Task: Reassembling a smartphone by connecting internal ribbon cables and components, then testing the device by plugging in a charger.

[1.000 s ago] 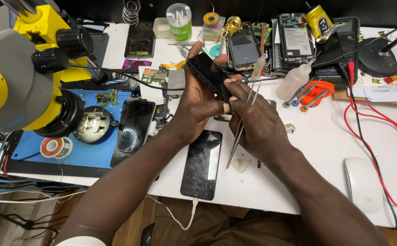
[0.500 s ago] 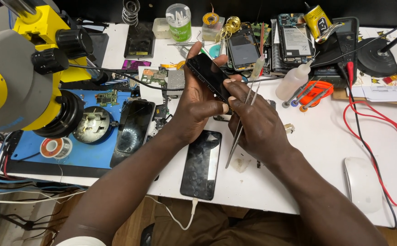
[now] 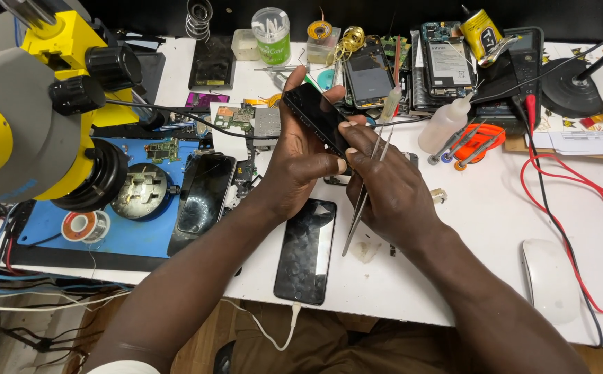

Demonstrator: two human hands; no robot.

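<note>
My left hand (image 3: 296,166) grips a black phone (image 3: 315,114), tilted up above the white table (image 3: 495,208). My right hand (image 3: 388,183) holds metal tweezers (image 3: 365,194) along its palm, while its fingertips press on the phone's lower edge. Both hands touch the phone at the middle of the view. Another black phone (image 3: 307,251) lies flat on the table just below my hands.
A yellow microscope (image 3: 31,118) looms at left over a blue mat (image 3: 135,228) bearing a dark phone (image 3: 204,194) and a solder spool (image 3: 83,226). Phones, circuit boards, a squeeze bottle (image 3: 443,126) and orange-handled tools (image 3: 474,142) crowd the back. Red wires (image 3: 557,201) and a white mouse (image 3: 551,277) lie at right.
</note>
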